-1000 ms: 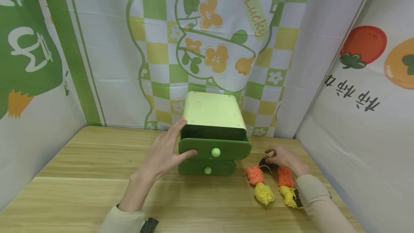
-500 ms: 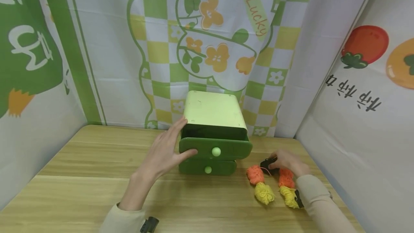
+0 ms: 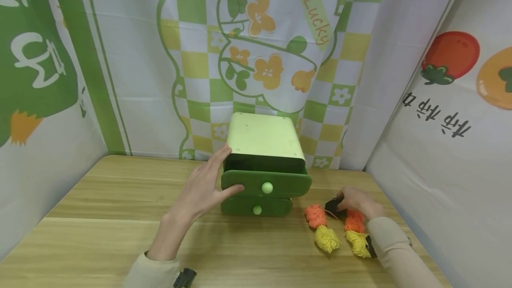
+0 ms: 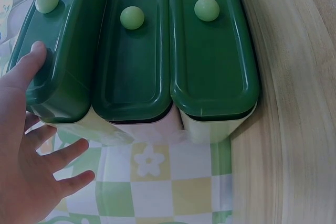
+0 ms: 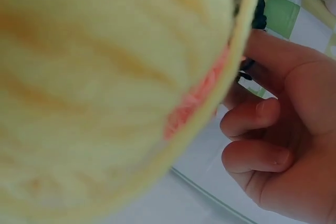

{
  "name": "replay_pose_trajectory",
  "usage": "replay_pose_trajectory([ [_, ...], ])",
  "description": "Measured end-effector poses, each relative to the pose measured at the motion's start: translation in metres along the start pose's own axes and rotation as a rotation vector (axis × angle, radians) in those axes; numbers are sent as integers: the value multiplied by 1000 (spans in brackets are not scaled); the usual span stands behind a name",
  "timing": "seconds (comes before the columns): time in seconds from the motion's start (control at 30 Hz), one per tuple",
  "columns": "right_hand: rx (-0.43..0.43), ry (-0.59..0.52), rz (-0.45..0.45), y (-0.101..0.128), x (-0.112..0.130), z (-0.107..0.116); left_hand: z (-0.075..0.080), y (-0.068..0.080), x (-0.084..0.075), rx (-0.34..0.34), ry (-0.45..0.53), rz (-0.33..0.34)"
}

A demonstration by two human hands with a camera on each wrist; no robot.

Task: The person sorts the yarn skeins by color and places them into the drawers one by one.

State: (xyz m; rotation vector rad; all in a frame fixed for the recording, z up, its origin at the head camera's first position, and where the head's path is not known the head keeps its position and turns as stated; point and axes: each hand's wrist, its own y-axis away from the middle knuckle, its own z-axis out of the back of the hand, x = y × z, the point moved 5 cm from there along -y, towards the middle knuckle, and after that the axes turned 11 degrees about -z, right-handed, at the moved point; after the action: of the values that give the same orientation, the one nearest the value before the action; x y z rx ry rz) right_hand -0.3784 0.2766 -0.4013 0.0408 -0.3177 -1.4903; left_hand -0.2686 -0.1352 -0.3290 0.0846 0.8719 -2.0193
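Note:
A small drawer cabinet with a pale green top (image 3: pixel 264 134) stands at the back of the table. Its dark green top drawer (image 3: pixel 288 184) is pulled partly out. My left hand (image 3: pixel 202 188) rests at the cabinet's left side, thumb on that drawer's front; in the left wrist view the other fingers spread loosely beside it. At the right, my right hand (image 3: pixel 357 200) pinches a black yarn bundle (image 3: pixel 332 206) at the table. Orange yarn (image 3: pixel 354 221) and yellow yarn (image 3: pixel 357 242) lie by its wrist. A blurred yellow yarn ball (image 5: pixel 94 77) fills much of the right wrist view.
Another orange yarn ball (image 3: pixel 315 216) and yellow yarn ball (image 3: pixel 326 239) lie between the cabinet and my right hand. Two lower drawers (image 4: pixel 131 61) are pushed in. A black piece (image 3: pixel 371 247) shows by my right sleeve. Printed cloth (image 3: pixel 192 66) hangs behind the table.
My right hand has lowered, its fingers closing on the black yarn bundle, which has shifted slightly to the right. My left hand and the drawer keep their places.

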Motion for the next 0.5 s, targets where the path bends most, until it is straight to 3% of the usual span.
replay_pose_trajectory([
  [0.2,-10,11,-44,0,-5,1,0,0,0,0,0,1],
  [0.5,-57,7,-35,-1,-5,4,1,1,0,3,4,-1],
])
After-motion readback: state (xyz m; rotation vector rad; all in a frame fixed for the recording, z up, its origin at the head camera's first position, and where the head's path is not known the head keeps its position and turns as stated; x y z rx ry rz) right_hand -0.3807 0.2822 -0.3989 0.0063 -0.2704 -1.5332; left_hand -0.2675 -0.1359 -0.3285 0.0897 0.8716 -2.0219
